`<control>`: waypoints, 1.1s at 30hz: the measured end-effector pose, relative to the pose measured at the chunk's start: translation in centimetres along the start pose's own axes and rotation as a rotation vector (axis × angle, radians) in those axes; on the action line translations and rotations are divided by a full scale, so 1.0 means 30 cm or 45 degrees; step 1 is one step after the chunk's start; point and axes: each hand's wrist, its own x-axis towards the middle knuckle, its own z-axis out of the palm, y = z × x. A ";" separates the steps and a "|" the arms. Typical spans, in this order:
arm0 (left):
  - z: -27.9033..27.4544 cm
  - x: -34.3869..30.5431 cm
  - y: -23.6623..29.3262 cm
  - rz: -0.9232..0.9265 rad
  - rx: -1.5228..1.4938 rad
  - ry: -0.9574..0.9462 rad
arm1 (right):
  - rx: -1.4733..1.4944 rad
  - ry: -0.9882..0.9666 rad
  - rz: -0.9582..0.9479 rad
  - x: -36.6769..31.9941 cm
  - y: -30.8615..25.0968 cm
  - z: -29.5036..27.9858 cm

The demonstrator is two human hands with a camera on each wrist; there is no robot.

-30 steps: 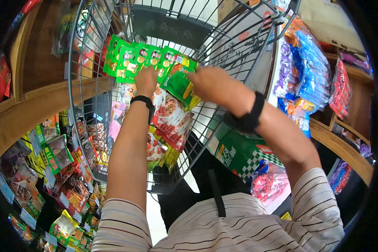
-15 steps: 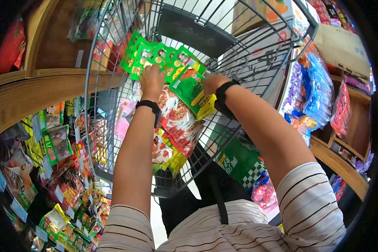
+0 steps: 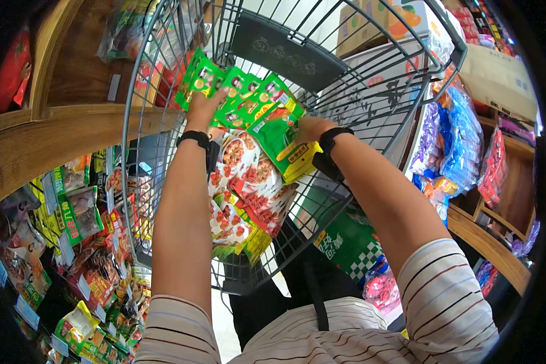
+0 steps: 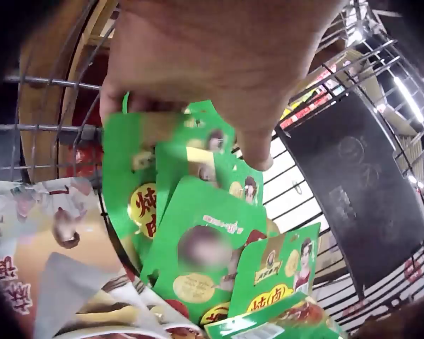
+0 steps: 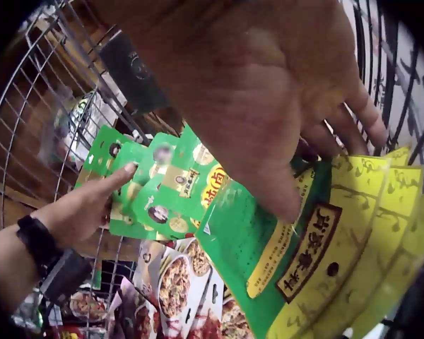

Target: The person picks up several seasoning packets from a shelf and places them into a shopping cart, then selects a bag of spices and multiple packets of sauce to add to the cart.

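Observation:
Several green seasoning packets (image 3: 239, 94) lie fanned in an overlapping row inside the wire shopping cart (image 3: 130, 130). My left hand (image 3: 203, 110) rests over the left part of this row. Its thumb is stretched out to the right in the right wrist view, while its other fingertips are partly hidden at the packets' edge. To the right, my right hand (image 5: 268, 99) holds a stack of green-and-yellow seasoning packets (image 5: 307, 240). Its thumb lies on the front of the top packet, with fingers at the stack's far edge. Red-and-white food bags (image 3: 255, 176) lie below the packets.
The cart's dark plastic panel (image 3: 285, 51) stands beyond the packets. On the left are a wooden shelf edge (image 3: 60, 142) and hanging snack packs (image 3: 82, 212). Cartons (image 3: 370, 73), blue bagged goods (image 3: 464, 139) and a green box (image 3: 343, 233) stand on the right.
My left hand has shifted left along the green packets, and its thumb has spread. My right hand has come lower with the green-and-yellow packets. The head view has shifted.

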 end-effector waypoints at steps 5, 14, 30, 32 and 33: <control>0.101 -0.023 -0.001 0.189 -0.257 -0.037 | 0.055 0.005 0.002 -0.011 -0.007 -0.014; 0.129 -0.011 0.009 0.412 0.290 0.178 | 0.085 -0.039 -0.026 0.034 0.016 0.007; 0.204 0.052 -0.041 0.342 0.216 -0.082 | 0.186 -0.074 0.120 -0.010 0.022 -0.017; 0.235 0.048 -0.064 0.389 0.260 -0.056 | 0.202 -0.058 0.139 -0.006 0.023 -0.018; 0.237 0.034 -0.055 0.392 0.314 -0.011 | 0.187 -0.060 0.163 -0.013 0.018 -0.024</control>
